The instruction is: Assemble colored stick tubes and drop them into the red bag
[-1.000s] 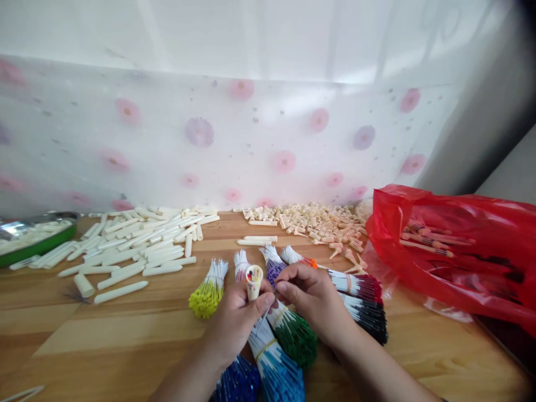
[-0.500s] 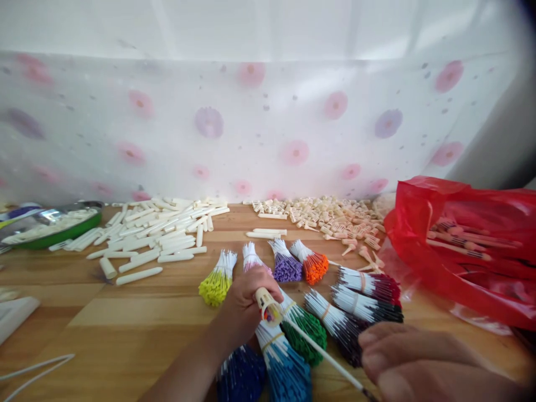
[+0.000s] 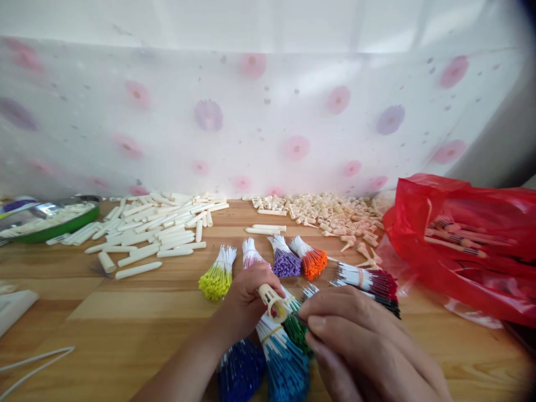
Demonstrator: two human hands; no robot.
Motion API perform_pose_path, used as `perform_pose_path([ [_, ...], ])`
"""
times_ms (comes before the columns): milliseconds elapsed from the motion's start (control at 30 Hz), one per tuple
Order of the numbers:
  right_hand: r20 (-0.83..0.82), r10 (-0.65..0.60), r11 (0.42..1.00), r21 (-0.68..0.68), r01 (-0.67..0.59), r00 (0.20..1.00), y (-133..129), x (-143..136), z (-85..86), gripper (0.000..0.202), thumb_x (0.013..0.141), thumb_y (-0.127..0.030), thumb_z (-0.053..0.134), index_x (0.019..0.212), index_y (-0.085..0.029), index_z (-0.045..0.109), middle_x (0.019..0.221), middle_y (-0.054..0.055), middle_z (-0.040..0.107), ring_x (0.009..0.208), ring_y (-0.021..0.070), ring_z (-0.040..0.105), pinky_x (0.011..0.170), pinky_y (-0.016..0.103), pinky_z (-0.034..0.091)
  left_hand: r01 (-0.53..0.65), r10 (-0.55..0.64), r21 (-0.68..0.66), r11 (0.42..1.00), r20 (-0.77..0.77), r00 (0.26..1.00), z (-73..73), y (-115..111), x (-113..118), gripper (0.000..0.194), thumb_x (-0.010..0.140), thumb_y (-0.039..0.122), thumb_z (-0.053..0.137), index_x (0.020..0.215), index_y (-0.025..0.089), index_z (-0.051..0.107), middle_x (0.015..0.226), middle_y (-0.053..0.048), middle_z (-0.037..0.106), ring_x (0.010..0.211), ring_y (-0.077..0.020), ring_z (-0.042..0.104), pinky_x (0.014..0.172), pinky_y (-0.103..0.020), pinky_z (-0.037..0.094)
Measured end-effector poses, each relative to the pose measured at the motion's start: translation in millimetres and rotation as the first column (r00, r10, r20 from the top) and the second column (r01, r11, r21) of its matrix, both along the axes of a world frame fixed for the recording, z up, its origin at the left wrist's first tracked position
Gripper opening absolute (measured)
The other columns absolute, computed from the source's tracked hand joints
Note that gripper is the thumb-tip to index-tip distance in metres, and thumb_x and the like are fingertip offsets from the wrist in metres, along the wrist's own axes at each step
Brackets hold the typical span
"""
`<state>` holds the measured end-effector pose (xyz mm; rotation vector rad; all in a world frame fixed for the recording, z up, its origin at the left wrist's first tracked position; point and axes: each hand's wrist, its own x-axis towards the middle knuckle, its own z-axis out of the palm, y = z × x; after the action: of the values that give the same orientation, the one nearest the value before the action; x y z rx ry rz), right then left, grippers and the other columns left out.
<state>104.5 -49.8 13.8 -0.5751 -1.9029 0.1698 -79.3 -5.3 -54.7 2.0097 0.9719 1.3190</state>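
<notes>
My left hand (image 3: 253, 293) is closed around a cream pen barrel (image 3: 268, 296). Its round open end faces me, and small coloured ends show inside. My right hand (image 3: 360, 335) pinches a thin pen refill (image 3: 296, 316) right beside that opening; most of the refill is hidden by the fingers and the barrel. Under and around both hands lie banded bundles of white refills with coloured ends: light blue (image 3: 287, 357), dark blue (image 3: 242, 371), green (image 3: 298, 329), dark red (image 3: 372, 279), yellow (image 3: 215, 279), purple (image 3: 287, 262) and orange (image 3: 314, 262). A pink bundle (image 3: 252, 254) is partly covered by my left hand.
White pen tubes (image 3: 154, 223) are heaped at the back left, near a green-rimmed bowl (image 3: 62, 226). Small cream plastic parts (image 3: 330, 215) spread along the back. A red plastic bag (image 3: 460, 279) holding doll-like pens stands at right. A white cord (image 3: 42, 357) lies front left.
My right hand has moved left and inward, up to the barrel's opening. The long white refill stretch between barrel and fingers no longer shows. My left hand stays nearly still.
</notes>
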Motion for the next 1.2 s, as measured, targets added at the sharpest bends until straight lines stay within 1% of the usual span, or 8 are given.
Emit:
perform_pose_path([
  [133, 0.034, 0.083, 0.996, 0.011, -0.084, 0.996, 15, -3, -1.1, 0.022, 0.076, -0.002, 0.062, 0.094, -0.014, 0.062, 0.086, 0.007, 0.068, 0.079, 0.0141, 0.064, 0.072, 0.024, 0.055, -0.089, 0.089, 0.0, 0.996, -0.064, 0.994, -2.9, -1, -1, 0.021, 0.086, 0.024, 0.054, 0.066, 0.019, 0.058, 0.068, 0.0, 0.057, 0.07, -0.0146, 0.053, 0.067, -0.026, 0.041],
  [300, 0.042, -0.045, 0.999, 0.002, 0.045, 0.998, 31, -12, -13.2, 0.019, 0.079, -0.004, 0.059, 0.093, -0.015, 0.066, 0.085, 0.007, 0.062, 0.077, 0.0147, 0.057, 0.066, 0.028, 0.049, -0.271, 0.279, 0.076, 0.96, -0.146, 0.949, -3.6, -2, -8, 0.015, 0.086, 0.033, 0.056, 0.081, 0.019, 0.058, 0.079, -0.002, 0.057, 0.077, -0.0173, 0.054, 0.07, -0.028, 0.04],
  [467, 0.047, -0.126, 0.992, 0.004, 0.126, 0.991, 37, -8, -20.9, 0.017, 0.079, -0.007, 0.06, 0.089, -0.019, 0.065, 0.083, 0.004, 0.056, 0.074, 0.0148, 0.053, 0.063, 0.029, 0.045, -0.235, 0.257, 0.115, 0.965, -0.253, 0.933, 7.2, -7, -9, 0.042, 0.085, 0.057, 0.044, 0.097, 0.018, 0.056, 0.087, -0.005, 0.055, 0.083, -0.0223, 0.052, 0.074, -0.034, 0.039],
  [600, 0.032, -0.136, 0.99, -0.038, 0.137, 0.99, 41, -6, -21.6, 0.013, 0.079, -0.007, 0.06, 0.083, -0.02, 0.062, 0.082, 0.003, 0.052, 0.076, 0.0149, 0.052, 0.063, 0.029, 0.044, -0.214, 0.241, 0.125, 0.969, -0.264, 0.934, 10.1, -8, -7, 0.046, 0.092, 0.054, 0.028, 0.101, 0.018, 0.055, 0.091, -0.007, 0.054, 0.087, -0.0233, 0.051, 0.078, -0.036, 0.038],
  [700, 0.048, -0.135, 0.99, -0.046, 0.137, 0.99, 42, -6, -22.3, 0.013, 0.079, -0.008, 0.06, 0.082, -0.021, 0.061, 0.084, 0.002, 0.05, 0.078, 0.0154, 0.05, 0.066, 0.03, 0.043, -0.248, 0.279, 0.142, 0.958, -0.269, 0.922, 8.4, -8, -5, 0.046, 0.092, 0.052, 0.027, 0.098, 0.018, 0.057, 0.089, -0.007, 0.054, 0.086, -0.0232, 0.05, 0.076, -0.036, 0.038],
  [900, -0.012, -0.088, 0.977, -0.195, 0.084, 0.996, 44, -8, -27.8, 0.014, 0.081, -0.009, 0.056, 0.084, -0.022, 0.062, 0.091, 0.003, 0.052, 0.087, 0.0163, 0.052, 0.073, 0.031, 0.044, -0.345, 0.412, 0.257, 0.903, -0.287, 0.865, 6.3, -7, -5, 0.049, 0.091, 0.055, 0.029, 0.094, 0.017, 0.06, 0.084, -0.007, 0.053, 0.081, -0.0235, 0.049, 0.072, -0.036, 0.037],
  [1033, -0.109, -0.068, 0.933, -0.359, 0.024, 0.992, 45, -11, -31.5, 0.01, 0.081, -0.015, 0.058, 0.078, -0.022, 0.064, 0.098, 0.005, 0.054, 0.097, 0.0196, 0.054, 0.083, 0.035, 0.044, -0.392, 0.487, 0.327, 0.86, -0.297, 0.821, 6.0, -8, -5, 0.042, 0.091, 0.051, 0.034, 0.094, 0.018, 0.06, 0.085, -0.007, 0.054, 0.082, -0.0239, 0.048, 0.073, -0.036, 0.037],
  [1200, -0.242, -0.013, 0.88, -0.464, -0.105, 0.97, 43, -16, -38.3, 0.013, 0.086, -0.022, 0.055, 0.081, -0.022, 0.067, 0.111, 0.008, 0.055, 0.111, 0.0227, 0.051, 0.093, 0.041, 0.042, -0.431, 0.551, 0.377, 0.819, -0.312, 0.774, 6.2, -7, -6, 0.041, 0.091, 0.051, 0.034, 0.094, 0.019, 0.059, 0.086, -0.007, 0.056, 0.082, -0.0241, 0.048, 0.074, -0.037, 0.037],
])
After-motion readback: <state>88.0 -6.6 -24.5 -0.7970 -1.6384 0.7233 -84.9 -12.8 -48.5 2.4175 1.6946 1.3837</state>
